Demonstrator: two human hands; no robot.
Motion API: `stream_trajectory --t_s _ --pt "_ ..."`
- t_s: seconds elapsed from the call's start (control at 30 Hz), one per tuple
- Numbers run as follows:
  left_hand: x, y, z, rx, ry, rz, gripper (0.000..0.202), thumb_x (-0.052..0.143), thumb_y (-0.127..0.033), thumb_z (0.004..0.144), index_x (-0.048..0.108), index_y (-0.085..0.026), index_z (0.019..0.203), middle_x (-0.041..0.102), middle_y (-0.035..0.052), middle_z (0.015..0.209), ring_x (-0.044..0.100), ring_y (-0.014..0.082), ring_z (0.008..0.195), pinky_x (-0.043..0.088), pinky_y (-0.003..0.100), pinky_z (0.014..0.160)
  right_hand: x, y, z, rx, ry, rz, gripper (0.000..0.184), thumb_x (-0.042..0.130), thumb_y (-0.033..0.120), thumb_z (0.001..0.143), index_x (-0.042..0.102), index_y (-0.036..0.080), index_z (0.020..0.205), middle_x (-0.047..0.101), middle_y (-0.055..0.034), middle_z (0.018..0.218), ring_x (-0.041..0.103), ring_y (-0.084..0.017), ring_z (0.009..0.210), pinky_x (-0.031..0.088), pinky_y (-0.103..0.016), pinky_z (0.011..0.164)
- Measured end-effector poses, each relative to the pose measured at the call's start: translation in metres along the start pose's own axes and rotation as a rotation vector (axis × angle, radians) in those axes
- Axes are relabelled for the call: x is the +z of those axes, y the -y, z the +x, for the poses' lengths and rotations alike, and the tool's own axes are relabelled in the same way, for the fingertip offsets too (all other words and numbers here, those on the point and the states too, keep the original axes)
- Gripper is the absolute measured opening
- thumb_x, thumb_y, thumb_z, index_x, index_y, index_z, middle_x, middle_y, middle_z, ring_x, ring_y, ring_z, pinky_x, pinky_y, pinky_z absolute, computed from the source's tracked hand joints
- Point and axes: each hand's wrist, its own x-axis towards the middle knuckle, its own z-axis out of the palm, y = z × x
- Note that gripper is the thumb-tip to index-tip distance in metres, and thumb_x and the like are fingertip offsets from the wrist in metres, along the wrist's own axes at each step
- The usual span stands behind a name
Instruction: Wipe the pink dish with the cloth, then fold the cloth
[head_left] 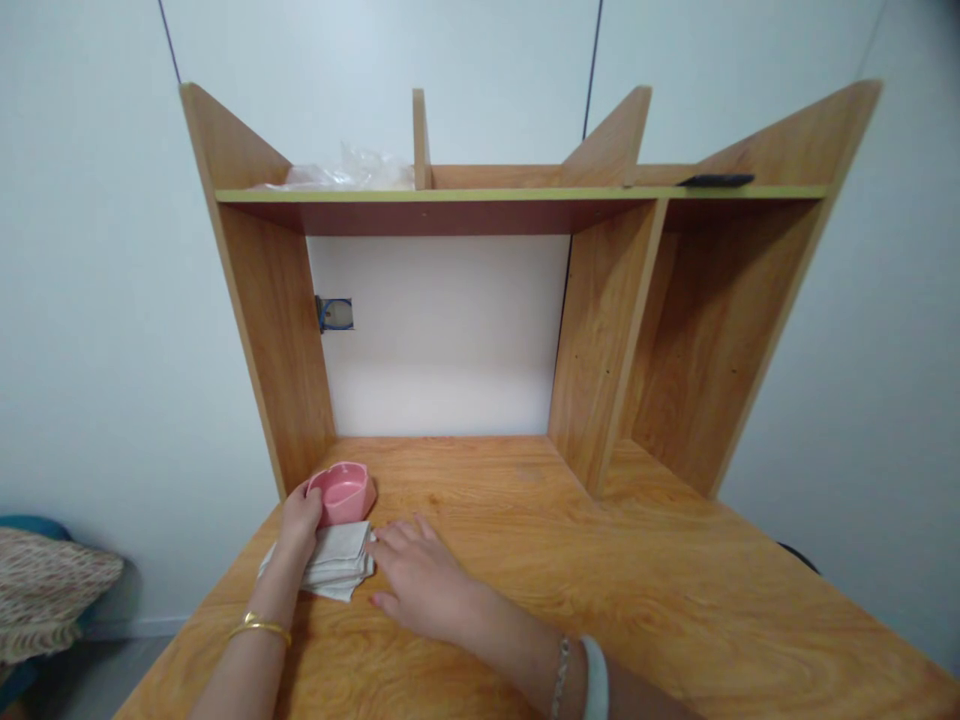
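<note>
A pink angular ashtray (346, 492) is at the left of the wooden desktop, near the shelf's side panel. My left hand (301, 515) grips its left side, thumb at the rim. Just in front of the ashtray lies a folded stack of pale grey cloth (337, 560), partly covered by my left wrist. To the right of that stack is my right hand (420, 578), palm down with fingers spread. Its fingertips come up to the cloth's right edge; whether they touch it I cannot tell. Nothing shows in the right hand.
A wooden shelf unit (615, 370) rises from the back of the desk (600, 600). On its top board lie a clear plastic bag (352, 170) and a dark flat object (716, 181). A wall socket opening (335, 314) shows at the back. A patterned fabric (56, 580) is at far left.
</note>
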Motion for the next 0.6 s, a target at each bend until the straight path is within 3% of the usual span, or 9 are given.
stream_trajectory --t_s 0.13,0.27,0.43,0.6 --pt "0.000 0.000 -0.001 -0.008 0.004 -0.101 0.028 0.044 -0.013 0.062 0.063 -0.013 0.082 0.067 0.0039 0.078 0.060 0.0167 0.075 0.046 0.023 0.067 0.023 0.018 0.023 0.037 -0.057 -0.081 0.051 0.050 0.035 0.079 0.040 0.013 0.124 0.053 -0.0127 0.117 0.041 -0.025 0.112 0.027 -0.049 0.096" --pt "0.002 -0.005 -0.005 -0.045 0.058 -0.211 0.026 0.047 -0.014 0.060 0.063 -0.013 0.080 0.066 0.0025 0.073 0.060 0.0154 0.070 0.046 0.023 0.065 0.031 0.021 0.035 0.078 -0.017 -0.200 0.027 0.046 0.023 0.082 0.055 0.014 0.106 0.061 -0.0097 0.102 0.049 -0.022 0.100 0.032 -0.046 0.094" --pt "0.010 -0.014 -0.011 -0.114 0.174 -0.403 0.015 0.056 -0.020 0.060 0.060 -0.013 0.072 0.065 0.0030 0.067 0.059 0.0138 0.060 0.048 0.023 0.059 0.023 0.017 0.033 0.071 -0.010 -0.313 0.022 0.043 0.014 0.080 0.061 0.015 0.094 0.064 -0.0076 0.092 0.052 -0.021 0.092 0.025 -0.046 0.098" --pt "0.023 -0.021 -0.015 -0.271 0.301 -0.587 0.012 0.049 -0.011 0.067 0.058 -0.014 0.074 0.064 0.0032 0.065 0.060 0.0133 0.062 0.050 0.023 0.063 0.000 -0.012 0.004 0.212 0.018 -0.334 0.026 0.041 0.009 0.079 0.062 0.017 0.093 0.065 -0.0078 0.093 0.052 -0.021 0.095 0.022 -0.043 0.099"
